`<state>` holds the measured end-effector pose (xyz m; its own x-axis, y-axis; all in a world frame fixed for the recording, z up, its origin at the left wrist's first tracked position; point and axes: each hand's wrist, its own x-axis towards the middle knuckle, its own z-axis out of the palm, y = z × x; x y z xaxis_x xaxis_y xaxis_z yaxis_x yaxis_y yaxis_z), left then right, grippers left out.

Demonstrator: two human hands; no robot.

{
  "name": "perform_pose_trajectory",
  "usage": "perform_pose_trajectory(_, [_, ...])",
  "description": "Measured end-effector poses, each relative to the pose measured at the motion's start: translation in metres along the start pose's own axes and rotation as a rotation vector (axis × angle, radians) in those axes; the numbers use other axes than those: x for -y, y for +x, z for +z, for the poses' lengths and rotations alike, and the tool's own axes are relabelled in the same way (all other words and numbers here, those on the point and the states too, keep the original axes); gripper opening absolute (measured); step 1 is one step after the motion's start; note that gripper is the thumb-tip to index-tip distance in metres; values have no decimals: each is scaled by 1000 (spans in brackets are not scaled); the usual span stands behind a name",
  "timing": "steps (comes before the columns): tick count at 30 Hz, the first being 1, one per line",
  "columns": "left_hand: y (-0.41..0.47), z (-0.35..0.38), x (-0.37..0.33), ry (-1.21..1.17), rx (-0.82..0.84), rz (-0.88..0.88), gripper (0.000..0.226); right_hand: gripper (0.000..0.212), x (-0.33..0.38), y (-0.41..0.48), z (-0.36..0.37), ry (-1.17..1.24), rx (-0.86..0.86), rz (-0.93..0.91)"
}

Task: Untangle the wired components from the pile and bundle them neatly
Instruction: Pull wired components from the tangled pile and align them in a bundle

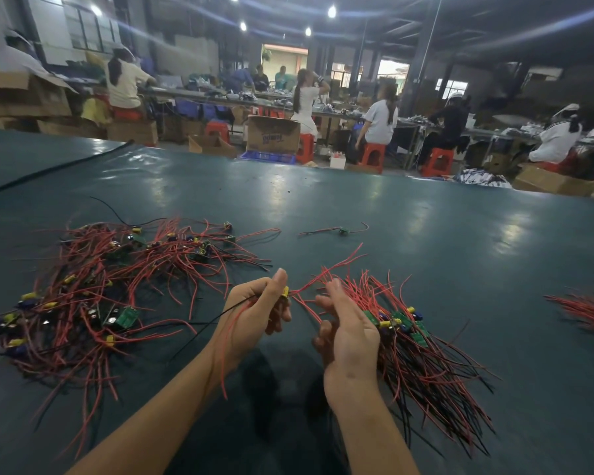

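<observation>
Pinching a component (pixel 284 291), left hand (pixel 254 317); right hand (pixel 347 334) perhaps holds bundle (pixel 419 354).

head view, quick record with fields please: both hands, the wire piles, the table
left hand: pinches one wired component, wires dangling
right hand: holds the bundle of wired boards
tangled pile: on the table, left of both hands
lone component: beyond the hands, apart from both heaps
red wires: at right edge, cut off by frame

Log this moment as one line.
step: untangling | left hand pinches one yellow-capped red-wired component | right hand holds bundle of red-and-black-wired green boards | tangled red-wire pile left on dark green table
</observation>
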<state>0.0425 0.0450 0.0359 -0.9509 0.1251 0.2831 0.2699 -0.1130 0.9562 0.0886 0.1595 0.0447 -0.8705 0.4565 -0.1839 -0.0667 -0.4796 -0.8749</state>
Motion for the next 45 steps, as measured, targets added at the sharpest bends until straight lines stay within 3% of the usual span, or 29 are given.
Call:
perform_pose_trajectory(6, [-3, 3, -1, 72, 77, 88, 59, 16, -18, -14, 13, -130, 156, -114])
perform_pose_trajectory(12, [-5, 6, 2, 120, 78, 97, 38, 25, -17, -10, 10, -146, 43, -83])
perform_pose_trajectory(27, [1, -3, -6, 43, 68, 50, 42, 43, 11, 17, -4, 133, -219, -107])
perform_pose_trajectory(32, [1, -3, -5, 38, 98, 46, 41, 37, 14, 17, -3, 198, -245, -55])
perform_pose_trajectory(40, [-2, -6, -9, -13, 88, 24, 39, 28, 17, 15, -7, 359, -114, 158])
perform_pose_trajectory(45, [-1, -6, -7, -135, 55, -35, 38, 41, 15, 13, -5, 252, -105, 31])
